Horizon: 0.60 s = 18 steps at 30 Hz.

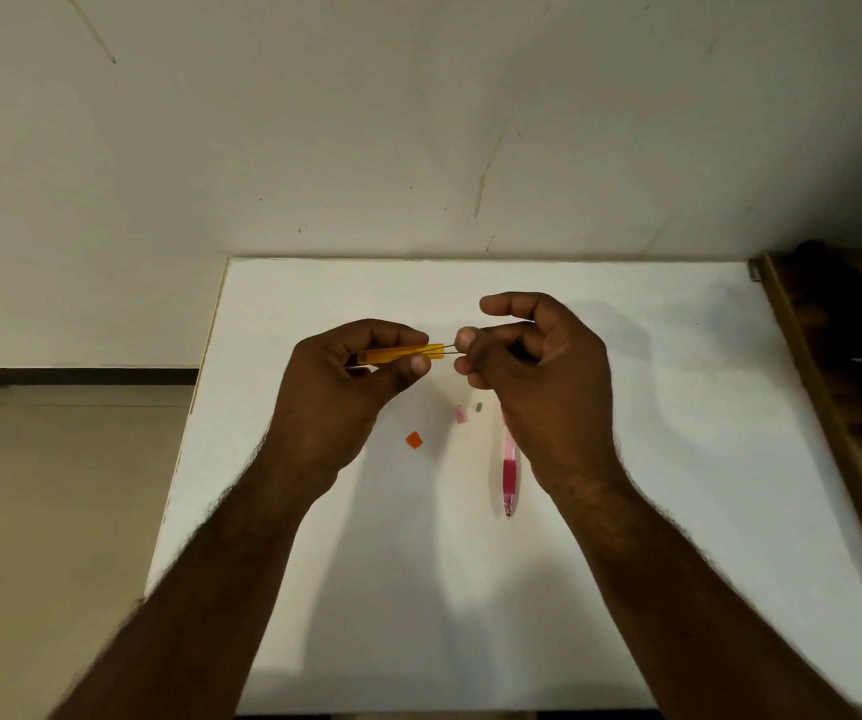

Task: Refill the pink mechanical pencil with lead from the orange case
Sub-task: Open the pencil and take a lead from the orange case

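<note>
Orange translucent lead case [402, 353] gripped horizontally in left hand [346, 387]; thin grey lead [451, 347] pinched by right hand [533, 371] fingertips at open end. Pink mechanical pencil [510, 470] on white table [678, 459], nearer right hand, tip toward viewer.

This looks like a plain room in a home rather than a fitted workplace. A white bench [626, 511] stands against a bare off-white wall [366, 122] marked with scuffs and long streaks. To the left lies a pale tiled floor [55, 511] with a dark skirting strip [81, 375] along the base of the wall. At the right edge stands dark wooden furniture [844, 381], dimly lit.
</note>
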{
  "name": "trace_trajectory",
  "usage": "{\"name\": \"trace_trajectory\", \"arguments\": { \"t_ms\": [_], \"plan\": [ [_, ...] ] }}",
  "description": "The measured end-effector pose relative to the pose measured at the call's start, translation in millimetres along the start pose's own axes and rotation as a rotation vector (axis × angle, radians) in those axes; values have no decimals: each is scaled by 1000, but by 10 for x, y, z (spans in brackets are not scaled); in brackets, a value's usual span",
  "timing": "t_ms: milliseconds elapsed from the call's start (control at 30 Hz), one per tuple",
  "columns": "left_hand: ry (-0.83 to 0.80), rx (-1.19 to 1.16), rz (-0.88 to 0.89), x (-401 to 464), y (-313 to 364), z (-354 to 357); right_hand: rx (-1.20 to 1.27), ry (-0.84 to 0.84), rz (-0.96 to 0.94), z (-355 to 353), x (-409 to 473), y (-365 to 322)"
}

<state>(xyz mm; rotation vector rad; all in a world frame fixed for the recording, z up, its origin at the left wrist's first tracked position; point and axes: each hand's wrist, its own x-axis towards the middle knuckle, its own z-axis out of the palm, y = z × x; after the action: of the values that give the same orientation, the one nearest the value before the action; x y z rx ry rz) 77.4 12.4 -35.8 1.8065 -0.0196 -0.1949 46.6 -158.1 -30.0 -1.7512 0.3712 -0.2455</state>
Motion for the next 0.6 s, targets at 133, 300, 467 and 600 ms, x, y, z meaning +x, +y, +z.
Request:
{"name": "trace_trajectory", "arguments": {
  "t_ms": [133, 300, 467, 600],
  "plan": [
    [-6, -3, -9, 0, -36, 47, -40, 40, -32, 5, -14, -13],
    [-17, 1, -19, 7, -46, 79, -114, 73, -92, 7, -31, -39],
    [-22, 3, -39, 11, -66, 99, -148, 91, -155, 20, -51, -23],
    [-7, 26, -36, 18, -84, 99, -165, 102, -204, 5, -48, -10]
  ]
}}
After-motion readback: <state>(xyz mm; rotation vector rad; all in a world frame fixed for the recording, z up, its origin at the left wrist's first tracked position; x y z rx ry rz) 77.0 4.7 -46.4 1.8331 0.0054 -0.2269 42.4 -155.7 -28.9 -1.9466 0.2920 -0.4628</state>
